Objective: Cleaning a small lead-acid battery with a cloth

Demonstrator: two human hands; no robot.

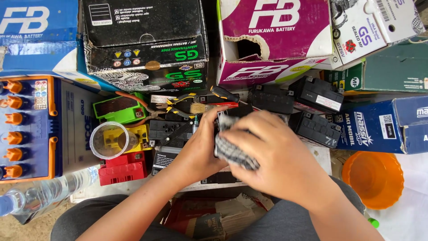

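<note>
Grey patterned cloth [234, 154] bunched, pressed under right hand [278, 156].

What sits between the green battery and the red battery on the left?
A clear plastic cup over a yellow battery, between green battery and red battery, head view.

Both hands [249, 147] together, fingers curled

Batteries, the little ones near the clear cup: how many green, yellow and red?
Green battery: 1
Yellow battery: 1
Red battery: 1
Total: 3
</note>
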